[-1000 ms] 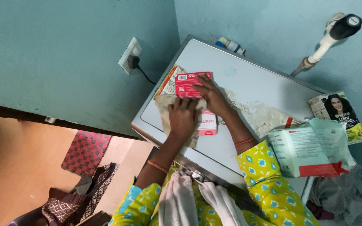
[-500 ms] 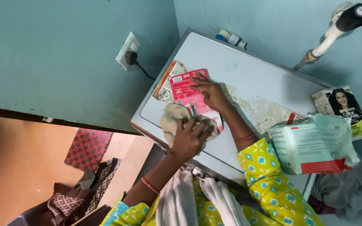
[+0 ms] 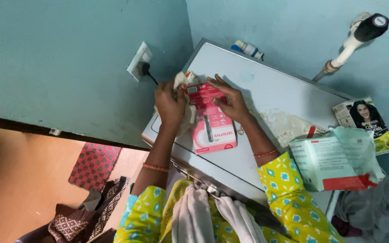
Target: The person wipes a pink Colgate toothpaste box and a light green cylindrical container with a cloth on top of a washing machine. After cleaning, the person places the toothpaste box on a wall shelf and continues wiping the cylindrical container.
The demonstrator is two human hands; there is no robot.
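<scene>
- White appliance lid (image 3: 266, 90): flat top set in a corner of teal walls; a worn, peeling patch runs across its middle. It bears every item below.
- Pale green packet (image 3: 327, 164): lies at the lid's right edge, its plastic mouth torn open; contents not visible. A printed carton (image 3: 368, 123) sits just behind it; whether it is sealed or filled cannot be told.
- Pink blister card (image 3: 212, 128): lies flat near the lid's front-left corner, holding a slim dark-handled item under its clear bubble. Pack appears unopened.
- Beige cloth (image 3: 186, 112): bunched at the card's left edge, touching it.
- Left hand (image 3: 169, 103): fingers closed around the cloth, pressing it at the card's upper left corner.
- Right hand (image 3: 232, 101): fingers spread, tips pressed on the card's upper part, pinning it.
- Step in hand, by judgement: wiping the card's surface while it is steadied. A further stroke would call for firm hold-down so the card does not slide.
- Small bottle (image 3: 247, 47): lies at the lid's far edge.
</scene>
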